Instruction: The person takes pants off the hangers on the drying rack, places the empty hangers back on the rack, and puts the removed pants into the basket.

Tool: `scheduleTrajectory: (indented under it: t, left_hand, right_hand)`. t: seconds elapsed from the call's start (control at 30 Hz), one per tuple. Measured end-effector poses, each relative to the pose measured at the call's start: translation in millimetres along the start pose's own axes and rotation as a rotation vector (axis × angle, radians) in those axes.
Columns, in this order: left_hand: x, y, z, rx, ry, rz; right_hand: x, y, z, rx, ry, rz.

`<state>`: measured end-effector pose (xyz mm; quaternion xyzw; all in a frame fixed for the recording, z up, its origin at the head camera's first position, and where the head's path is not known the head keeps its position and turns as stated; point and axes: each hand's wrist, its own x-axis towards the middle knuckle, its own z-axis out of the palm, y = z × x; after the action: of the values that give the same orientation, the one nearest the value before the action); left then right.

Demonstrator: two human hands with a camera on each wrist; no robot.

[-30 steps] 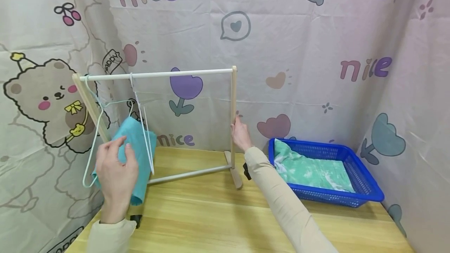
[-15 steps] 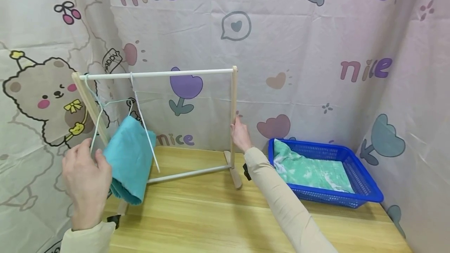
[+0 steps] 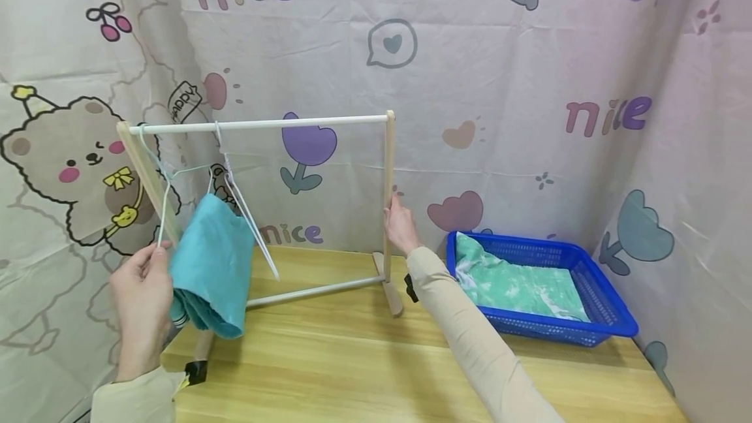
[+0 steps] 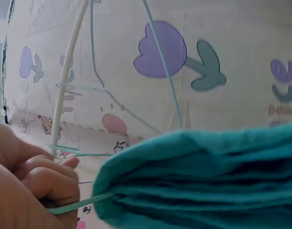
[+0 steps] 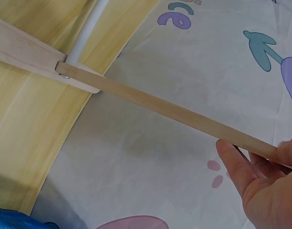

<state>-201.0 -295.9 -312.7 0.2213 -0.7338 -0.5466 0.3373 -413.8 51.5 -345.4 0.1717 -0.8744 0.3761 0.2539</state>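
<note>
We find, on the yellow wood-grain table (image 3: pixel 329 371), an upright rack (image 3: pixel 305 123) of pale wood and white bars. A folded turquoise cloth (image 3: pixel 211 266) hangs near its left end, over a thin pale-green hanger (image 4: pixel 84 203). The left hand (image 3: pixel 141 296) pinches the hanger; the right hand (image 3: pixel 401 224) grips the right post (image 3: pixel 390 162).

Light wood-grain table (image 3: pixel 329 371) in front of you, bearing a clothes rack (image 3: pixel 305 123) and a blue basket (image 3: pixel 546 329).
The tabletop is pale yellow, its grain running mostly from side to side. The rack stands upright on it, across your left and middle, its flat wooden right foot (image 3: pixel 392 294) pointing towards you. Well apart from that foot, your perforated basket sits near the table's right edge.
</note>
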Motion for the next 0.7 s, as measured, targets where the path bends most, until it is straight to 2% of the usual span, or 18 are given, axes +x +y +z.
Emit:
scheduleTrajectory:
  t: [0.07,0.2,0.5,0.7]
  left_hand:
    - [-0.3,1.1,1.2,-0.116,0.019,-0.056]
    - [-0.7,2.7,1.9,-0.319,0.05,-0.077]
    - [-2.3,0.6,7.2,-0.529,0.084,0.017]
    - [-4.8,-1.5,11.7,-0.665,0.031,0.067]
  right_hand:
    - [-0.1,-0.6,0.0,-0.005,0.002,-0.009]
    - [-0.3,-1.0,0.1,-0.018,0.014,-0.016]
    - [0.0,0.8,1.2,-0.02,0.007,-0.004]
    - [0.1,0.3,1.3,0.003,-0.009,0.026]
